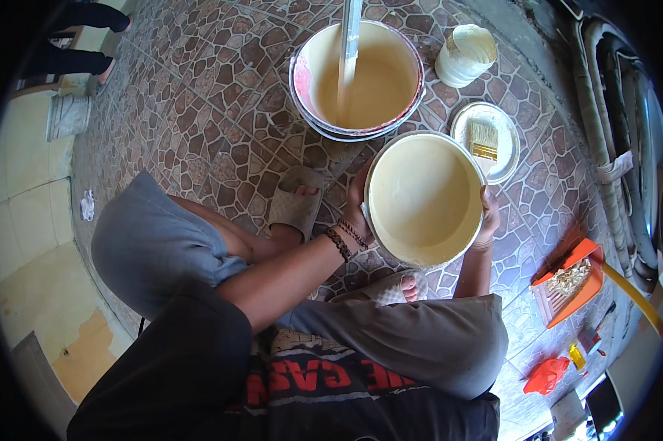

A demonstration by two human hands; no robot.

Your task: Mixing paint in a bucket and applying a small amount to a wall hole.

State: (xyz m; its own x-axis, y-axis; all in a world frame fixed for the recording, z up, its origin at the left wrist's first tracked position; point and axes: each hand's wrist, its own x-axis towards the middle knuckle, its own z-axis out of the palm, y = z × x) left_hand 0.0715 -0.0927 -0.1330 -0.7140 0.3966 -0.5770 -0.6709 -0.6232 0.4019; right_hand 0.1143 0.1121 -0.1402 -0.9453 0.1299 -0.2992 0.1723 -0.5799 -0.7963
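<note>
Between my two hands is a round bucket (423, 198) with cream-coloured paint inside. My left hand (357, 202) grips its left wall, the fingers partly hidden behind it. On the opposite wall my right hand (487, 219) is closed round the side, thumb near the rim. Just beyond stands a larger bucket (300, 92) of cream paint, with a long flat stick (347, 59) upright in it and leaning on the far rim. A paintbrush (484, 140) lies on a round white lid (509, 165) to the right of the held bucket.
A paint-smeared white tub (466, 55) stands at the far right. Farther right lie an orange dustpan (575, 290) with scraps and a red plastic bag (546, 375). Another person's legs (81, 40) show at the far left, near a whitish bucket (69, 117). Stone-patterned tiles (221, 95) cover the floor.
</note>
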